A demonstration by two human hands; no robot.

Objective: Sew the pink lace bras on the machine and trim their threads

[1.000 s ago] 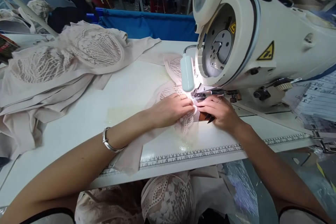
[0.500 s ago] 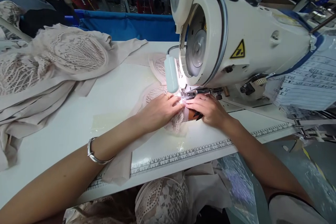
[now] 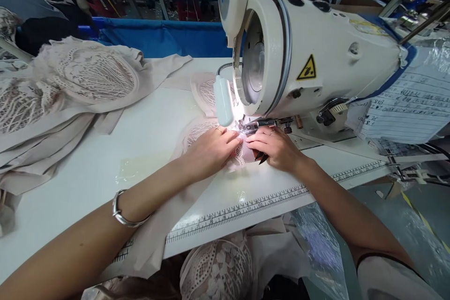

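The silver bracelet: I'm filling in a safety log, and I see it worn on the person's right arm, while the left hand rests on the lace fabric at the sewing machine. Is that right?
One thing is wrong: the silver bracelet is on the left arm, as the head view shows. The left hand does rest on the lace fabric at the sewing machine.

Garments left of sewing machine

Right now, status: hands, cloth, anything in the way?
Left hand on lace cloth. Right hand at cloth, close by sewing machine. Lamp partly blocks view.
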